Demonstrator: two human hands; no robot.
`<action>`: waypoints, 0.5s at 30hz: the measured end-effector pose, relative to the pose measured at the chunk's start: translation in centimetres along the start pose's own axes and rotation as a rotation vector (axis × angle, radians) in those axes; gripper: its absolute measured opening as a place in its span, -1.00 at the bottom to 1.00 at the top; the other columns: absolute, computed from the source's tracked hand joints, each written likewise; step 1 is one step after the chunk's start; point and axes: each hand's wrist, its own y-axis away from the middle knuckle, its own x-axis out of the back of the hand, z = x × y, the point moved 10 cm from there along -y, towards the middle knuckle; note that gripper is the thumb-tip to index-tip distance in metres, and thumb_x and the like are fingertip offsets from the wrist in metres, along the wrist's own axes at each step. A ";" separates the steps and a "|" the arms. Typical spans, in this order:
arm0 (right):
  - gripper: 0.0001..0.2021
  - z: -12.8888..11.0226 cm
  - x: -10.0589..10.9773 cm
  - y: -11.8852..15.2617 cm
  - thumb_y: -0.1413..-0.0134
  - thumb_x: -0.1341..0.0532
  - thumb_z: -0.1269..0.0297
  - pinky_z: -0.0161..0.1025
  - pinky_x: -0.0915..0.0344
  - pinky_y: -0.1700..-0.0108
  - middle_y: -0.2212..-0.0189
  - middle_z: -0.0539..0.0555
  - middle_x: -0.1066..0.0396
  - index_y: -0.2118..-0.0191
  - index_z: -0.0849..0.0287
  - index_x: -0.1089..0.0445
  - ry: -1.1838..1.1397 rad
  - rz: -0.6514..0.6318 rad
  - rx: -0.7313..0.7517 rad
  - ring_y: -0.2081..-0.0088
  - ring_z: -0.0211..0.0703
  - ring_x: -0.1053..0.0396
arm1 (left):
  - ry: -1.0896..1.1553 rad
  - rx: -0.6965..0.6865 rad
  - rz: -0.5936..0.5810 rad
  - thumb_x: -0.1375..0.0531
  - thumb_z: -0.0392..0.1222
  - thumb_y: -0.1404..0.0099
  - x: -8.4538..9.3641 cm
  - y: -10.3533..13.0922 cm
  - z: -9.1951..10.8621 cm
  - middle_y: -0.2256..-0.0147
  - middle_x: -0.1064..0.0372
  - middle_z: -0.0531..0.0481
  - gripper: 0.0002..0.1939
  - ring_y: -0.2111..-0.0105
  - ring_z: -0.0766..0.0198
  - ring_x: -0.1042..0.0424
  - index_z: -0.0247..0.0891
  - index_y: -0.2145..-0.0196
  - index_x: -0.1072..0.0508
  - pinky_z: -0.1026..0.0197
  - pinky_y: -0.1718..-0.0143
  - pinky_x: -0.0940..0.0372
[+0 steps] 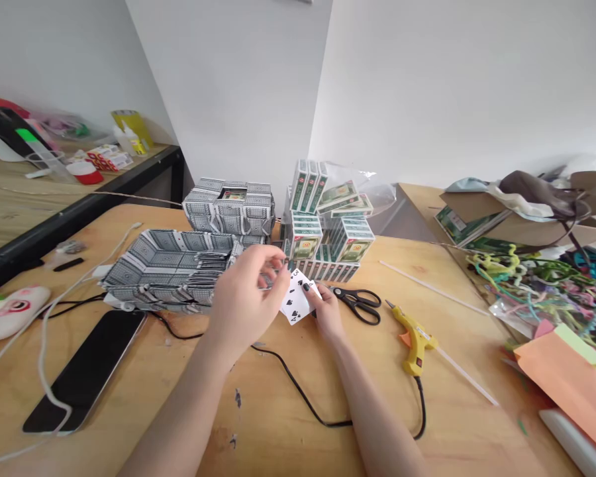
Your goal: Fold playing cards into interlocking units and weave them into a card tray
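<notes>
White playing cards (295, 306) with black spades are held out in front of me, faces up, at least two overlapping. My right hand (326, 310) grips them at their right side, thumb on the face. At their upper left edge, the curled thumb and fingers of my left hand (252, 286) close together; the fingers partly hide what they pinch. Behind my left hand stands an open tray-like box built from folded cards (149, 262), with a stack of cards (211, 268) inside it. Black-handled scissors (362, 303) lie just right of my right hand.
Green card packs (305, 245) are piled behind the cards, beside another folded-card box (228, 209). A yellow glue gun (417, 341) lies at right, its black cable crossing under my arms. A phone (87, 371) and white cable lie left. Coloured paper (571, 371) and pipe cleaners (551, 285) crowd the right.
</notes>
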 end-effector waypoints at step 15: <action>-0.67 0.4 -0.3 -0.2 0.19 -0.24 -0.02 -0.36 0.06 0.61 0.63 -0.06 -0.23 0.42 0.18 -0.34 0.100 -0.030 0.012 0.64 -0.36 -0.03 | 0.224 0.273 -0.419 -0.07 -0.24 -0.09 -8.8 -1.5 -8.4 0.62 -0.33 0.05 -0.87 0.63 0.32 -0.30 -0.28 0.43 -0.39 0.30 0.55 -0.15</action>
